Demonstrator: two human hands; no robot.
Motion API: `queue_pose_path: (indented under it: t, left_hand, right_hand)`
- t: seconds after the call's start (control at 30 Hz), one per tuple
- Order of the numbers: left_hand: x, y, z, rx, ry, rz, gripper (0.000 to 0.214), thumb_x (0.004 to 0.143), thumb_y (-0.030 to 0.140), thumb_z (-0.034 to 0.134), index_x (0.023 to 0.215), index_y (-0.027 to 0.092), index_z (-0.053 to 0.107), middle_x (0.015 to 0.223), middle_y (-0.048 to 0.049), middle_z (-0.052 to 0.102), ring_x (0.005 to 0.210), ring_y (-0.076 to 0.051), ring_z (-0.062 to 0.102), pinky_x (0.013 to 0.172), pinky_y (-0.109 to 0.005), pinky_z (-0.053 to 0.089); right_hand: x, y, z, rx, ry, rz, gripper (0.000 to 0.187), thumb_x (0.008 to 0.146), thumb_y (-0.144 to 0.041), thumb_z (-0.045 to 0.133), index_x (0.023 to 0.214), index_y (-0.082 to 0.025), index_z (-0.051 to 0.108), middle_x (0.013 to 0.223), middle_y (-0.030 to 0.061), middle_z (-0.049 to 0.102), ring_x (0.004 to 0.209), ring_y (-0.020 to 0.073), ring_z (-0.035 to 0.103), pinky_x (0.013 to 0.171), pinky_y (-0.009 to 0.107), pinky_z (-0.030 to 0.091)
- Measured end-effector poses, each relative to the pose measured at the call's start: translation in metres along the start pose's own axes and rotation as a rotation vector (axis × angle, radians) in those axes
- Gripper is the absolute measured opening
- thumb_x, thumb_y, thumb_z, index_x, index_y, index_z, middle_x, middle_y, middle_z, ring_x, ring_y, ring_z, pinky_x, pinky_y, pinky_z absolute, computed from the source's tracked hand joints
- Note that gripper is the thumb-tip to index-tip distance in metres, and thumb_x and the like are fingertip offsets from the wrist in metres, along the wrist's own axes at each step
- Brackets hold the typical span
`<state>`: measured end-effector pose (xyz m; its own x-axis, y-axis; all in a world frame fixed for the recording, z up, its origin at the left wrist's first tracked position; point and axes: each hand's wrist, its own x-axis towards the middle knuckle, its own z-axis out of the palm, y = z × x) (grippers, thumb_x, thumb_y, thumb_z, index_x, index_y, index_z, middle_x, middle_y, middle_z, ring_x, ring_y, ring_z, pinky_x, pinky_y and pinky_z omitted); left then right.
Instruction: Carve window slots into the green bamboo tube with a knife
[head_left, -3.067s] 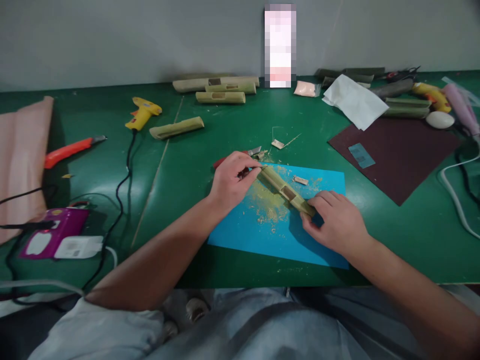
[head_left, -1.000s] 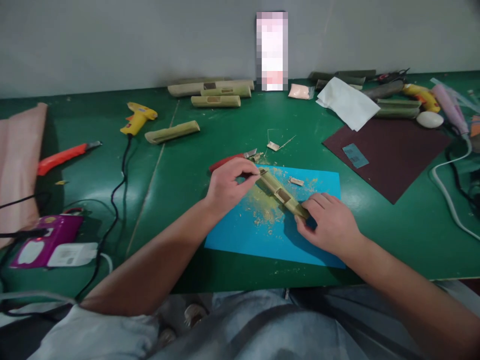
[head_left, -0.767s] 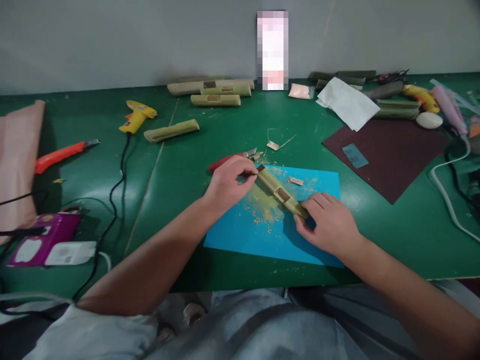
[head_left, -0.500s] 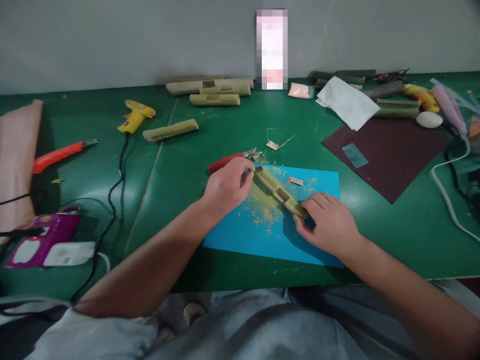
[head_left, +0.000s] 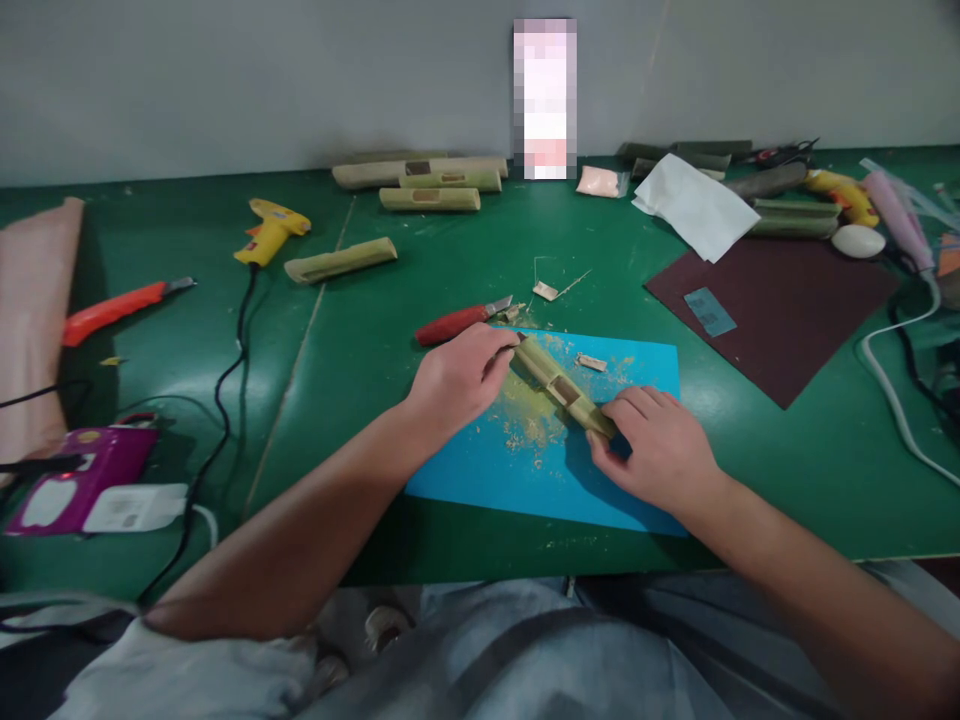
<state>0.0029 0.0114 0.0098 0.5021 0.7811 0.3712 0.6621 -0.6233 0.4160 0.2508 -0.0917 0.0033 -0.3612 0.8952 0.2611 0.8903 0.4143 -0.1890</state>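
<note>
A pale green bamboo piece with a rectangular window cut in its side lies slantwise over a blue sheet. My right hand is closed around its near right end, thumb on the near side and fingers on the far side. At the far left end, my left hand pinches a small dark brown scrap that looks like sandpaper, mostly hidden by the fingers, against the bamboo's end. Yellowish dust and a small bamboo chip lie on the sheet. Just beyond my left hand rests a red-handled knife.
Further bamboo pieces lie along the wall, another nearer. At left are a yellow glue gun, a red cutter and a purple power strip with cords. A dark brown sheet and white paper are at right.
My left hand has shifted slightly to the right along the bamboo's far end, its fingers now covering more of the brown scrap. My right hand keeps its hold in the same place.
</note>
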Motion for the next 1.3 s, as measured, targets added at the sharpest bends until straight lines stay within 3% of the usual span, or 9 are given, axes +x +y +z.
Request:
queue_pose_path:
  t: [0.23, 0.47, 0.67, 1.13, 1.3]
  left_hand:
    - [0.0008, -0.0048, 0.002, -0.051, 0.041, 0.052, 0.028, 0.094, 0.017, 0.049, 0.114, 0.018, 0.068, 0.103, -0.0084, 0.07, 0.093, -0.019, 0.067, 0.084, -0.031, 0.054]
    - [0.0006, -0.0048, 0.0035, -0.059, 0.064, 0.057, 0.026, 0.088, 0.028, 0.066, 0.109, 0.014, 0.069, 0.092, -0.0058, 0.068, 0.07, -0.012, 0.062, 0.069, -0.025, 0.054]
    - [0.0023, -0.0052, 0.0031, -0.107, 0.113, 0.034, 0.016, 0.093, 0.023, 0.059, 0.101, 0.016, 0.071, 0.094, -0.0056, 0.07, 0.08, -0.014, 0.065, 0.071, -0.024, 0.053]
    - [0.0007, -0.0043, 0.0014, -0.052, 0.093, 0.079, 0.023, 0.095, 0.019, 0.054, 0.109, 0.016, 0.072, 0.103, -0.006, 0.075, 0.094, -0.017, 0.071, 0.089, -0.028, 0.055]
    - [0.001, -0.0032, 0.0036, -0.104, 0.051, 0.041, 0.025, 0.09, 0.023, 0.063, 0.112, 0.013, 0.07, 0.092, -0.0061, 0.071, 0.073, -0.013, 0.066, 0.072, -0.025, 0.056]
  right_hand:
    - [0.0001, -0.0006, 0.0001, 0.006, 0.004, 0.0, 0.023, 0.088, -0.036, 0.054, 0.085, -0.016, 0.064, 0.085, 0.0075, 0.065, 0.082, 0.0221, 0.059, 0.072, 0.036, 0.041]
    - [0.0003, -0.0013, -0.0001, 0.003, 0.013, -0.013, 0.022, 0.088, -0.036, 0.055, 0.084, -0.016, 0.064, 0.084, 0.0072, 0.065, 0.081, 0.0218, 0.059, 0.072, 0.035, 0.04]
    - [0.0004, -0.0017, 0.0001, 0.023, 0.018, -0.01, 0.022, 0.088, -0.035, 0.055, 0.084, -0.015, 0.064, 0.084, 0.0081, 0.065, 0.082, 0.0213, 0.059, 0.072, 0.035, 0.04]
    - [0.0002, -0.0012, 0.0006, 0.013, 0.012, -0.007, 0.022, 0.088, -0.036, 0.055, 0.085, -0.016, 0.064, 0.084, 0.0077, 0.065, 0.081, 0.0219, 0.059, 0.072, 0.035, 0.041]
    - [0.0005, -0.0014, 0.0002, 0.011, 0.014, -0.01, 0.023, 0.088, -0.037, 0.054, 0.083, -0.016, 0.064, 0.084, 0.0075, 0.064, 0.081, 0.022, 0.059, 0.073, 0.035, 0.041]
